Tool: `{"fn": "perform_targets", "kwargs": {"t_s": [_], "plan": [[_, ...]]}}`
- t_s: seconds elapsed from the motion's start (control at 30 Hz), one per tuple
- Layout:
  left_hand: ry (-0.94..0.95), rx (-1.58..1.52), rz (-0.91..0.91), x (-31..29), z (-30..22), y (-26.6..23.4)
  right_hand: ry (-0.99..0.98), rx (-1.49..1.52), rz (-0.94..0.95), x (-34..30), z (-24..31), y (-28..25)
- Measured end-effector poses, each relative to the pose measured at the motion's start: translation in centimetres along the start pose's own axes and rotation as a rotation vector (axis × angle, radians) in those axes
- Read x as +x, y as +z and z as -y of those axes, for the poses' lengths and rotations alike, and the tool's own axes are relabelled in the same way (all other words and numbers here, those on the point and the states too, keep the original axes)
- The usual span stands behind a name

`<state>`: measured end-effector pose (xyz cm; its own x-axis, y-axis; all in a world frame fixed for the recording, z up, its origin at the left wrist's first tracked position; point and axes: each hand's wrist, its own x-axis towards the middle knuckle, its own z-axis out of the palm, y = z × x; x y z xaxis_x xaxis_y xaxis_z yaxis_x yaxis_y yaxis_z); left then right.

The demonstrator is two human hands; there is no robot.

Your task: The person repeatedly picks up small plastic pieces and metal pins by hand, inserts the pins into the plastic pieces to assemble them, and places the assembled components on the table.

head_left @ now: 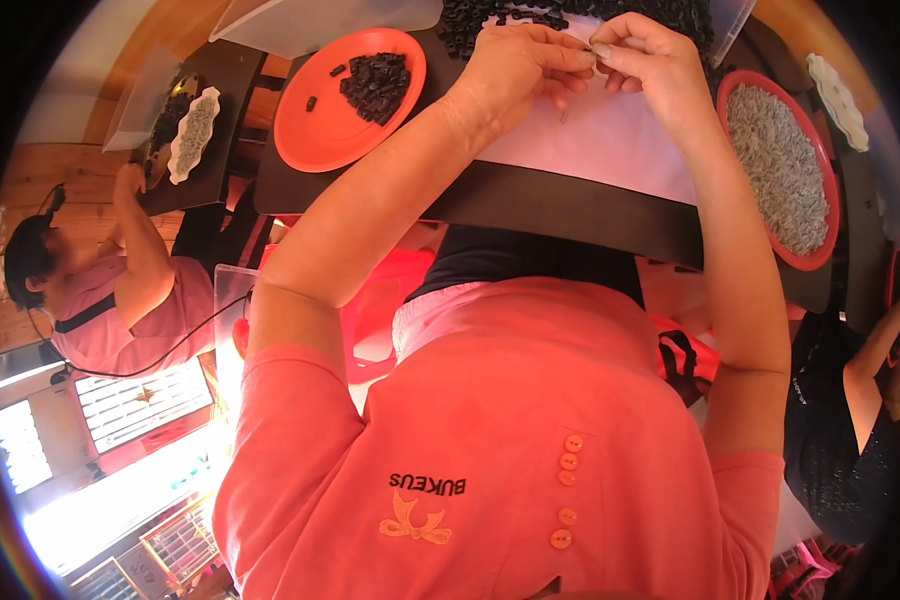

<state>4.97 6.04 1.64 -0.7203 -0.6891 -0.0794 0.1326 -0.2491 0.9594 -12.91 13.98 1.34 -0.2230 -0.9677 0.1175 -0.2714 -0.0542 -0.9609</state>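
Note:
My left hand (525, 70) and my right hand (650, 55) meet over a white sheet (610, 150) at the table's far side. The fingertips of both are pinched together around something small, which the fingers mostly hide. Just beyond the hands lies a heap of small black parts (465, 30), some spilling onto the sheet. To the left, an orange-red plate (305, 145) carries a smaller cluster of black pieces (375, 88). A red tray (725, 85) full of small clear-grey pieces (778, 170) stands to the right of my right forearm.
A translucent plastic bin (320, 25) stands behind the plate. The dark table edge (570, 205) runs in front of me. At left a co-worker (135, 290) sits by a table with a white scalloped dish (194, 135). Another person (835, 420) is at right, near a second white dish (836, 100).

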Motion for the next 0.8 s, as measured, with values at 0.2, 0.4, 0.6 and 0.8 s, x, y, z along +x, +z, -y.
{"fn": "perform_targets", "kwargs": {"t_s": [0.2, 0.4, 0.6, 0.8], "plan": [[-0.082, 0.004, 0.005, 0.2, -0.2, -0.3, -0.269, -0.214, -0.026, -1.0, -0.2, 0.6], [-0.09, -0.142, 0.076, 0.6, 0.1, -1.5, -0.654, -0.521, -0.109, -1.8, 1.9, 2.1], [-0.044, -0.343, 0.111, 1.2, 0.0, -1.8, -0.74, -0.456, -0.224, -0.9, 2.0, 3.1], [-0.03, -0.398, 0.043, 1.2, -1.4, -4.8, -0.301, -0.374, -0.132, 2.2, 1.1, 3.1]]}}
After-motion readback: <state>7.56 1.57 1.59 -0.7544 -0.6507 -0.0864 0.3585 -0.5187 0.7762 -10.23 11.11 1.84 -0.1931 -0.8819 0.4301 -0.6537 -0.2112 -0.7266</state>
